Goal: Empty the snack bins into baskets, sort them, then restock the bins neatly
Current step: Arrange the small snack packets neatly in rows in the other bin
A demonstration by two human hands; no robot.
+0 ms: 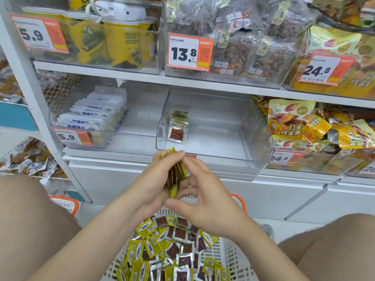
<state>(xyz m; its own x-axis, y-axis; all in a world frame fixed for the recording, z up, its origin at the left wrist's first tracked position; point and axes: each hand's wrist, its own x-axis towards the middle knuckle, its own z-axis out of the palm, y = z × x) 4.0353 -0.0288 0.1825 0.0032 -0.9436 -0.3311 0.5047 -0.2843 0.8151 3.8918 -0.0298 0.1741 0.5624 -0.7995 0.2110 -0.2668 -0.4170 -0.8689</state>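
My left hand [157, 179] and my right hand [205, 196] together hold a stack of small yellow snack packets [176, 175] on edge, in front of the shelf. Below my hands a white basket [231, 258] with orange handles holds several loose yellow and silver packets [174, 250]. On the middle shelf a clear bin [219, 153] has a short upright row of the same packets [178, 126] at its left side. The remaining floor of that bin is bare.
A clear bin of white packets [91, 114] sits to the left. Bags of yellow sweet-potato snacks [304, 126] fill the bin to the right. Upper shelf bins hold yellow tubs [121, 43] and bagged nuts [239, 37]. My knees flank the basket. A second orange-handled basket [67, 203] stands lower left.
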